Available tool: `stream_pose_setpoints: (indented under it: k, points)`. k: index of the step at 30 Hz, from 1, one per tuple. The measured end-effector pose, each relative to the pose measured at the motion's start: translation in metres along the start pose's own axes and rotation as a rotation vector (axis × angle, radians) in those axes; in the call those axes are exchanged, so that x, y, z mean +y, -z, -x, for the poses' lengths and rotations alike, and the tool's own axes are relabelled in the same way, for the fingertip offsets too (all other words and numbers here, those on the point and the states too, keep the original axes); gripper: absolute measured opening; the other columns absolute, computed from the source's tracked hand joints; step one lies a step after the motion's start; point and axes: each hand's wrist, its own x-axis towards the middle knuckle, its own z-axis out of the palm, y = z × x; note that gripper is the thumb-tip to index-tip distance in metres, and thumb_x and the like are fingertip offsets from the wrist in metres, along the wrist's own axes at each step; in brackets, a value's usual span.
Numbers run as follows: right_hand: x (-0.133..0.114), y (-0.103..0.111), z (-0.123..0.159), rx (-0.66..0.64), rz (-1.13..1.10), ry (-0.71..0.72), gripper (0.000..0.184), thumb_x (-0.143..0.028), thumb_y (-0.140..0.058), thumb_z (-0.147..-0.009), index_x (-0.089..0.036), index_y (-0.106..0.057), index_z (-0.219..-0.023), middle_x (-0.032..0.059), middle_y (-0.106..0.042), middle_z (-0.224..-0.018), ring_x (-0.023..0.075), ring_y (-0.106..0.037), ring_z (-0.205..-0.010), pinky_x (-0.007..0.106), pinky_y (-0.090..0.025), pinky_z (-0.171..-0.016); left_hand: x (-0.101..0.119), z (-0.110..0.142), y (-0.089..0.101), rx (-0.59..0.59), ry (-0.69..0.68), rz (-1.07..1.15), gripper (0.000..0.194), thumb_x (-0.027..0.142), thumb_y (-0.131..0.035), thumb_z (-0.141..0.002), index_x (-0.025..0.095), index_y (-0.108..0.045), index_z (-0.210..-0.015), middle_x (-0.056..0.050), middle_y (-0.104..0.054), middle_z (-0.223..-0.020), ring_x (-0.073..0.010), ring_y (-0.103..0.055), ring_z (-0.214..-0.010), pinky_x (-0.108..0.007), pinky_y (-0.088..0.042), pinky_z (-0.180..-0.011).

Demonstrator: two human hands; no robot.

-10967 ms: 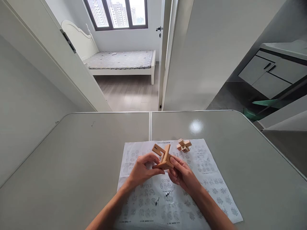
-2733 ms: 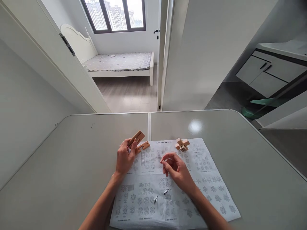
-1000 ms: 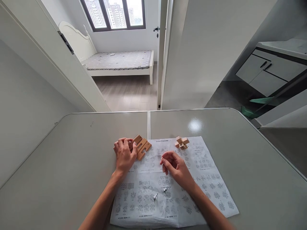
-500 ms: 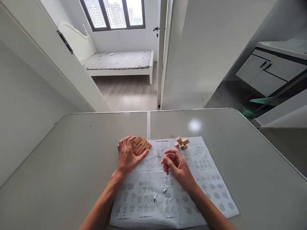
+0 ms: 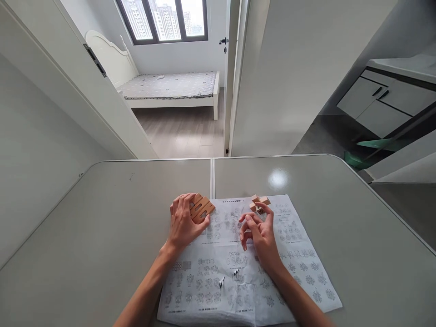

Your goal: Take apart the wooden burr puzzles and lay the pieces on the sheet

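Note:
My left hand [image 5: 182,221] is wrapped around a brown wooden puzzle [image 5: 202,208] of slotted bars lying side by side. Its fingers cover the puzzle's left part, and the thumb presses along the lower right. Over the printed sheet hovers my right hand [image 5: 259,231], its fingers loosely bent and apart with nothing between them. Just beyond its fingertips stands a small pale wooden puzzle [image 5: 260,200] of crossed blocks, partly hidden by the index finger. Beneath both hands lies the large creased paper sheet [image 5: 245,259] with rows of small puzzle drawings.
Two small torn spots or scraps, one a paper curl [image 5: 221,282], show near the sheet's middle. The grey table [image 5: 112,218] has a pale seam [image 5: 212,177] running across it. Past its far edge are a doorway and a bed [image 5: 170,86]; cabinets [image 5: 384,97] stand at right.
My right hand has moved slightly right and its index finger has lifted and spread toward the crossed-block puzzle. My left hand stays at the slotted puzzle, its thumb drawn in a little.

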Motion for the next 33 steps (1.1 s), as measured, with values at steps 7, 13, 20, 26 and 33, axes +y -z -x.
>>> stream_pose_setpoints:
  k: [7,13,20,26,33]
  points:
    - [0.002,0.004,-0.007,0.030,-0.074,-0.044,0.048,-0.044,-0.066,-0.098,-0.036,-0.038,-0.137,-0.0004,-0.062,-0.102,0.0123,-0.062,-0.056,0.021,-0.048,-0.035,0.007,-0.003,0.004,0.131,-0.159,0.085,0.050,0.020,-0.074,-0.084,0.025,-0.054,-0.130,-0.010,-0.066,-0.126,-0.0309,-0.057,-0.125,-0.048,-0.045,-0.109]
    - [-0.002,0.004,-0.009,0.052,-0.111,-0.054,0.037,-0.044,-0.072,-0.094,-0.030,-0.052,-0.121,0.0006,-0.061,-0.103,0.0121,-0.061,-0.064,0.021,-0.049,-0.039,0.006,-0.001,0.001,0.159,-0.272,0.095,0.034,0.012,-0.071,-0.085,0.024,-0.061,-0.115,-0.009,-0.070,-0.115,-0.0298,-0.060,-0.118,-0.048,-0.049,-0.101]
    - [0.002,0.009,-0.006,-0.108,-0.196,-0.077,0.030,-0.049,-0.067,-0.099,-0.023,-0.055,-0.089,-0.0021,-0.058,-0.079,0.0097,-0.053,-0.056,0.021,-0.046,-0.045,0.026,0.007,0.001,0.060,-0.335,0.381,0.023,0.009,-0.065,-0.093,0.024,-0.063,-0.111,-0.006,-0.070,-0.110,-0.0230,-0.065,-0.109,-0.042,-0.053,-0.096]
    - [0.000,0.014,-0.003,-0.296,-0.359,-0.173,0.046,-0.054,-0.063,-0.100,-0.023,-0.042,-0.073,-0.0070,-0.042,-0.060,0.0080,-0.037,-0.045,0.018,-0.033,-0.039,0.045,0.017,-0.002,-0.118,-0.137,0.692,0.030,0.028,-0.065,-0.099,0.024,-0.058,-0.128,-0.012,-0.068,-0.127,-0.0260,-0.065,-0.118,-0.044,-0.054,-0.100]
    - [0.002,0.023,-0.003,-0.627,-0.488,-0.280,0.048,-0.052,-0.060,-0.100,-0.024,-0.036,-0.070,-0.0083,-0.039,-0.056,0.0053,-0.024,-0.038,0.016,-0.026,-0.033,0.054,0.026,-0.004,-0.460,0.045,1.110,0.080,0.061,-0.074,-0.088,0.024,-0.046,-0.154,-0.017,-0.062,-0.145,-0.0333,-0.062,-0.131,-0.048,-0.048,-0.114]
